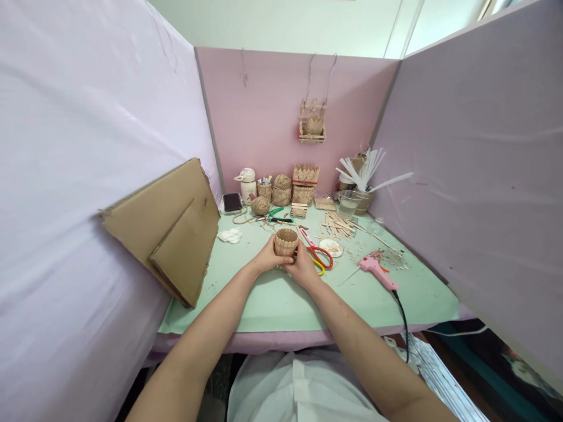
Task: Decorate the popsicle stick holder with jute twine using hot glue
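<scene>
Two hands [267,257] [303,266] around slatted cup [285,247], scissors [331,258] beside, tabletop [281,305] reaching front edge [285,332].

Both hands together, just under the middle, toward six o'clock.
The left forearm [220,319] rises from about seven o'clock, the right forearm [352,322] from between four and five; both are bare and slant inward. The left hand [266,257] and right hand [302,268] face each other in a curled, cupping grip, the left toward seven o'clock, the right nearer five. Their thumbs meet or nearly meet at the front, the left pointing toward three o'clock, the right toward ten.
</scene>
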{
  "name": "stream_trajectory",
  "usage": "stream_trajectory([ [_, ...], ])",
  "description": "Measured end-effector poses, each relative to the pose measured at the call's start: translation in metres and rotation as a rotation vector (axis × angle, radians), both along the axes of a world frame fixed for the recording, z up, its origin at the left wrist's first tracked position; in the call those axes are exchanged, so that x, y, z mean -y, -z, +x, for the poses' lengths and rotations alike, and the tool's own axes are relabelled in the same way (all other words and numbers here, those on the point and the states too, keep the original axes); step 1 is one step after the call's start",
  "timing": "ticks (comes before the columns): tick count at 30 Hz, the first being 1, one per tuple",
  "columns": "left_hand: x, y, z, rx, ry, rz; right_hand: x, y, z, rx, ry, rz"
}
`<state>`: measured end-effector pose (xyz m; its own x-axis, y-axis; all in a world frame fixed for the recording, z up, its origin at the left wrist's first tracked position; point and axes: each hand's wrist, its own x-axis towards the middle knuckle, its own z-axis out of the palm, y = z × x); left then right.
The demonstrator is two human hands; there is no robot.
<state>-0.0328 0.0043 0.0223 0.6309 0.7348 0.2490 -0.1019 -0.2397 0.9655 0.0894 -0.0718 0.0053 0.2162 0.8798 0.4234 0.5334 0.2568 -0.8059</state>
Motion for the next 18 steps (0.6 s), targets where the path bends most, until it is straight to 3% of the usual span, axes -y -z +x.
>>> stream_trajectory([
  [8,-0.011,0.002,-0.005,0.132,-0.009,-0.029,0.0,-0.002,0.0,0.004,0.098,0.027],
  [11,-0.018,0.0,-0.008,0.184,-0.172,-0.118,-0.001,-0.002,0.0,-0.012,0.129,0.016],
  [16,-0.036,0.0,-0.014,0.113,-0.604,-0.138,-0.003,-0.002,-0.001,0.003,0.145,0.031],
  [18,-0.043,0.003,-0.015,0.111,-0.683,-0.13,-0.003,-0.002,-0.002,0.003,0.157,0.046],
])
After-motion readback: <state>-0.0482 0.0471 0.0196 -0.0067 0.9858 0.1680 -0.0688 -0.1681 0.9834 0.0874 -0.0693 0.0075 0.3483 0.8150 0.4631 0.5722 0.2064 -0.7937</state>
